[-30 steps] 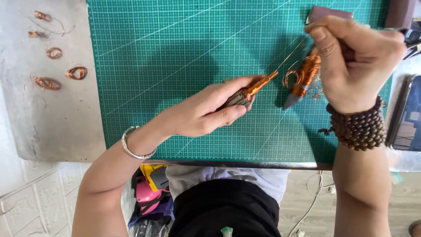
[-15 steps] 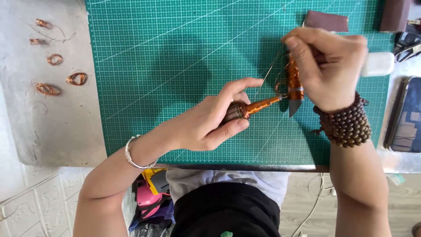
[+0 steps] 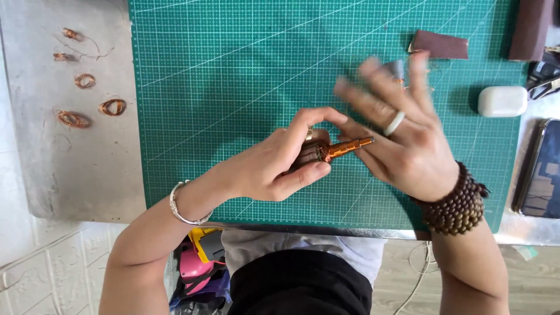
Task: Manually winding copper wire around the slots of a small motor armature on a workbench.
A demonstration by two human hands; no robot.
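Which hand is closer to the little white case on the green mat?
The right hand. Its blurred fingers spread just left of the white case, not touching it. The left hand is farther left, holding a small copper-wound part.

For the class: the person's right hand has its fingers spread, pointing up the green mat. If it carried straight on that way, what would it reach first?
Probably the small grey piece at the fingertips of the right hand, then the brown sandpaper sheet just beyond on the cutting mat. The hand is blurred, so its height above them is unclear.
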